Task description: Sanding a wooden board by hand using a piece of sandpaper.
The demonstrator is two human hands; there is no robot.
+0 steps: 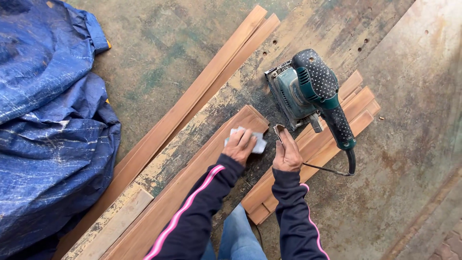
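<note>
My left hand point(239, 145) presses flat on a folded white sanding pad point(254, 139), fingers spread over it and curled at the edge, so the pad lies directly under my palm with only its right end showing past my fingers. The pad rests on the near end of a long reddish wood plank point(183, 192) that runs back under my left forearm toward my body.

My right hand point(287, 154) sits just beside the left, across a narrow gap, fingers together and pinched lightly on a small thin scrap of wood point(278, 130) that sticks up from my fingertips. Under that hand lies a stack of shorter planks point(332, 139), reaching away to the right of my grip.

Just beyond my right fingertips, resting on that stack, is a green and black electric sander point(308, 91), its handle pointing back toward my right side and its cord point(332, 169) looping near my wrist. I touch neither.

Well to the left of both hands, a crumpled blue tarp point(48, 125) lies on the worn sheet floor point(409, 144), with two long strips point(202, 91) between it and my left hand.
</note>
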